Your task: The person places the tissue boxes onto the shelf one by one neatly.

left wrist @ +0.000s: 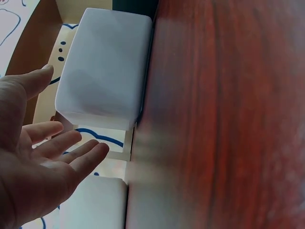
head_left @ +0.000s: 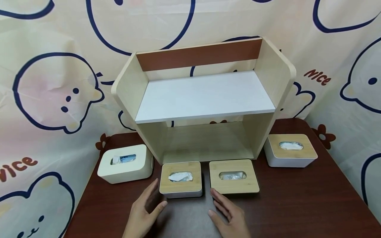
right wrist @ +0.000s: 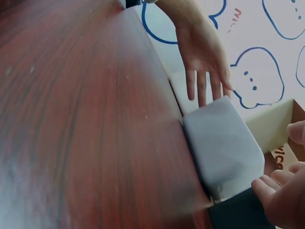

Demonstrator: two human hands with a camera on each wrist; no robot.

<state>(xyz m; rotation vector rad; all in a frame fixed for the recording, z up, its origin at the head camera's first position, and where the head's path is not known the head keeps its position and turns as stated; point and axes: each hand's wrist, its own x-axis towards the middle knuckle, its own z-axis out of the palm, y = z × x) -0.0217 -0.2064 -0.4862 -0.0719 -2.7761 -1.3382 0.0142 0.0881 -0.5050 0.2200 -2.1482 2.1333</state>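
A white tissue box with a wooden lid sits in front of the shelf, tissue showing in its slot. My left hand is just off its left front corner, thumb apart from relaxed fingers, holding nothing. To its right lies a second wooden-lidded tissue box, whose dark body shows in the right wrist view. The fingertips of my right hand are right at that box's near left corner, the palm empty. Both wrist views show the white box's pale front between the hands.
A two-tier shelf stands behind the boxes, with a white upper board. An all-white tissue box is at the left, another wooden-lidded one at the right. The brown table meets a printed curtain.
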